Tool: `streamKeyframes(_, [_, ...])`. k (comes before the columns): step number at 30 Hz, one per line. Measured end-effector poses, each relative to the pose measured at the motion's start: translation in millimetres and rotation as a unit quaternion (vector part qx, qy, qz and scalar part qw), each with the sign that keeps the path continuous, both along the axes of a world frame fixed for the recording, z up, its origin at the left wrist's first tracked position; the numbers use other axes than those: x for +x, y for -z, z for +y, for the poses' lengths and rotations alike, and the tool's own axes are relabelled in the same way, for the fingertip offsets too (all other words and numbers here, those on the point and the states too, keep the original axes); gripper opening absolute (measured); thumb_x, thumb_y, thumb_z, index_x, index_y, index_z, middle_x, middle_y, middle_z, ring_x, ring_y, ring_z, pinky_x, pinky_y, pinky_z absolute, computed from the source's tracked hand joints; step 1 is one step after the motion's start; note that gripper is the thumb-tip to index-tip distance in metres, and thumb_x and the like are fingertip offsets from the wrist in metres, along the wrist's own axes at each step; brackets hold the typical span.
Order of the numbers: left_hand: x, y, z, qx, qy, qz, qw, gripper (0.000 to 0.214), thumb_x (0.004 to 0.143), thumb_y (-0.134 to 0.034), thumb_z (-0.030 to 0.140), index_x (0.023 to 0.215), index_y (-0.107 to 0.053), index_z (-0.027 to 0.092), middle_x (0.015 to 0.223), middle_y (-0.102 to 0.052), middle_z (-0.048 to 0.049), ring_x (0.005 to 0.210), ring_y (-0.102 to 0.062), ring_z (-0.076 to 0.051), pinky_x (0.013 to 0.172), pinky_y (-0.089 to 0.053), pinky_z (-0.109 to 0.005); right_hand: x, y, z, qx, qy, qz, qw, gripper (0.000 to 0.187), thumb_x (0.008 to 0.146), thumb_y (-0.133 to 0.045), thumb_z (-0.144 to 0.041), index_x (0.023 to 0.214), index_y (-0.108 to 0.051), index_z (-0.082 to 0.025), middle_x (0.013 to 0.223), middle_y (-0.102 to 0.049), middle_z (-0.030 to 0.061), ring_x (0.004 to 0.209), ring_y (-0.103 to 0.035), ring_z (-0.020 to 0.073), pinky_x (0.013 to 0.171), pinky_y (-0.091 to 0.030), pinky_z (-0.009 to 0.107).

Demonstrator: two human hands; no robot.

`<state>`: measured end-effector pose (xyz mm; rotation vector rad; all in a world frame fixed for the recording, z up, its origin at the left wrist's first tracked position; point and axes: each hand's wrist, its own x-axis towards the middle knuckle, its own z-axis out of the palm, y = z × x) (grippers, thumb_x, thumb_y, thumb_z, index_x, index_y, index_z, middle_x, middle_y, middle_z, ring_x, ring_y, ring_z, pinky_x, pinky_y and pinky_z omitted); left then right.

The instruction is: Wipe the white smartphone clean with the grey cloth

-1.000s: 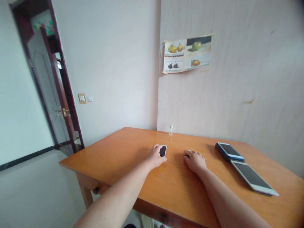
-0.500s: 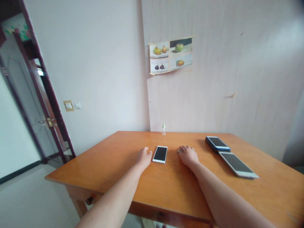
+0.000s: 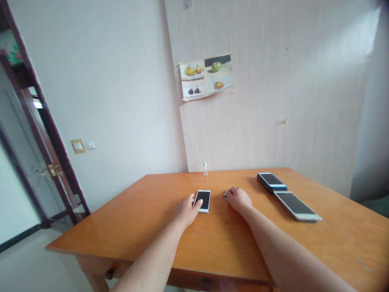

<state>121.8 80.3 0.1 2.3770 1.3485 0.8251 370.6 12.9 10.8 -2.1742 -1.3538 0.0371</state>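
A white smartphone (image 3: 204, 199) lies on the wooden table (image 3: 146, 211), its dark screen facing up. My left hand (image 3: 187, 209) is at the phone's left edge, the thumb over the front of the screen and the fingers along the side, gripping that edge. To the right of the phone, my right hand (image 3: 239, 198) rests on the tabletop with curled fingers. A small greyish item (image 3: 225, 195) pokes out from under those fingertips; most of it is covered, and its kind cannot be made out.
A blue-edged phone (image 3: 272, 181) rests on a dark item at the right rear. In front of it lies a larger white tablet-like device (image 3: 297, 206). A small clear pump bottle (image 3: 205, 168) stands at the table's back edge by the wall, beneath fruit pictures (image 3: 207, 77).
My left hand has moved right onto the phone's left edge, its thumb now over the screen. My right hand stays on the small greyish item. The view has shifted slightly to the right.
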Motion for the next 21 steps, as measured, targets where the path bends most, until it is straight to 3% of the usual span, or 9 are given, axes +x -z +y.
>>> streamKeyframes(10, [3.3,-12.1,-17.4,0.057,0.033,0.069,0.995,0.092,0.067,-0.063,0.075,0.142,-0.044,0.024,0.134,-0.06,-0.0131,0.123,-0.054,-0.035,0.103,-0.036,-0.041,6.1,4.8,2.9,0.02,0.011,0.063,0.998,0.031,0.09,-0.044,-0.036,0.091,-0.073,-0.023,0.093,-0.073,0.0075,0.085,-0.065,0.0206,0.066,-0.04,0.026])
streamKeyframes(15, [5.5,-14.2,-20.0,0.035,0.027,0.082,0.996,0.082,0.07,-0.067,0.061,0.14,-0.046,0.022,0.13,-0.062,-0.0136,0.121,-0.054,-0.034,0.103,-0.035,-0.04,10.3,2.9,2.8,0.03,0.027,0.071,0.997,0.029,0.089,-0.045,-0.032,0.099,-0.071,-0.023,0.094,-0.072,0.0066,0.086,-0.064,0.0195,0.069,-0.041,0.025])
streamKeyframes(21, [5.0,-19.8,-18.3,0.013,0.06,0.097,0.993,0.066,0.072,-0.066,0.043,0.135,-0.051,0.028,0.13,-0.064,-0.0072,0.122,-0.055,-0.031,0.106,-0.033,-0.039,8.5,-3.8,0.4,0.029,0.027,0.037,0.999,0.032,0.09,-0.041,-0.029,0.102,-0.07,-0.021,0.105,-0.067,0.01,0.093,-0.062,0.0209,0.073,-0.041,0.027])
